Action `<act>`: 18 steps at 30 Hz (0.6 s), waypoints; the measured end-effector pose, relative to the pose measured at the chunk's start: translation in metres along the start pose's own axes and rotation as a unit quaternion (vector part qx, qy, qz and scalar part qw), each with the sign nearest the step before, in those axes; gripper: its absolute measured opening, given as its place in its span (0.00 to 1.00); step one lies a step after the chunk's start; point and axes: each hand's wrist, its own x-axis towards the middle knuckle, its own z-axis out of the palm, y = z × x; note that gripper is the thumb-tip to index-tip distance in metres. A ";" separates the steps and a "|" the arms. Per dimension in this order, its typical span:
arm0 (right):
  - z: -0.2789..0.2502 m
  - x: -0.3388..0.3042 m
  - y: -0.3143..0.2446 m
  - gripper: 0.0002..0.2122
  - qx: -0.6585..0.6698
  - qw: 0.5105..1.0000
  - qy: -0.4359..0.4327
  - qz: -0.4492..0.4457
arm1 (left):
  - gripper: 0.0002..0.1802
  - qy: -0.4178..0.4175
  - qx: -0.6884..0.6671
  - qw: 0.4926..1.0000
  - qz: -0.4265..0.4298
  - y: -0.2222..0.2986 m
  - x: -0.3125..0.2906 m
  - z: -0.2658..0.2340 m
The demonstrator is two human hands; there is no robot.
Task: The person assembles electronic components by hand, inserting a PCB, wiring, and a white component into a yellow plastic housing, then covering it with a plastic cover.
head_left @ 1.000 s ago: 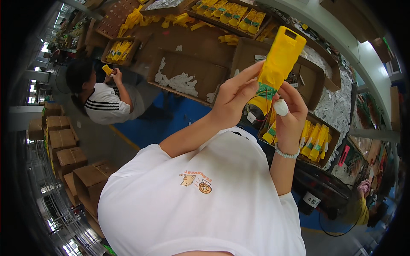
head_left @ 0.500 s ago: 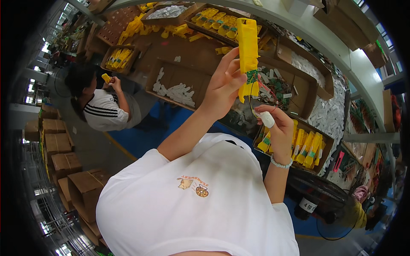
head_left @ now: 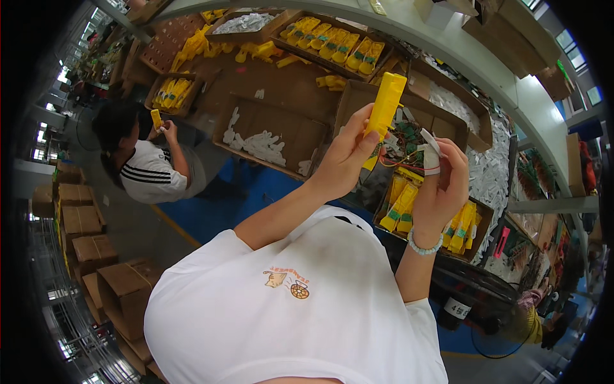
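My left hand point(head_left: 345, 153) is closed round a long yellow plastic housing point(head_left: 388, 102), tilted with its far end up and to the right. Thin red wires point(head_left: 401, 166) run from near that housing toward my right hand point(head_left: 446, 192). Between the right thumb and fingers I pinch a white part point(head_left: 431, 157), flat and pale, with a narrow upright tip. The green board on the housing is hidden from this angle. Just beyond both hands lies a pile of wired green circuit boards point(head_left: 409, 137) in a cardboard box.
Ahead stands a box of white strips point(head_left: 262, 146), with a tray of yellow housings point(head_left: 332, 43) behind it. More yellow housings point(head_left: 400, 201) fill a box below my right hand. A co-worker point(head_left: 150, 160) stands at left. A black fan point(head_left: 473, 281) is at lower right, under a shelf point(head_left: 486, 77).
My left hand has lowered and turned the yellow housing, so its green board no longer shows. My right hand has moved right and up with the white part, drawing apart from the left.
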 end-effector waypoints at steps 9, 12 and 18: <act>-0.002 0.021 -0.003 0.15 -0.102 0.985 0.023 -0.138 | 0.25 -0.081 0.109 0.990 -0.028 0.015 -0.018 0.003; -0.003 0.025 0.001 0.16 -0.079 0.980 -0.010 -0.180 | 0.25 -0.109 0.142 0.984 -0.014 0.024 -0.022 0.006; 0.001 0.029 0.010 0.15 0.112 0.993 -0.032 -0.027 | 0.23 -0.109 -0.254 0.945 -0.176 0.026 -0.019 0.004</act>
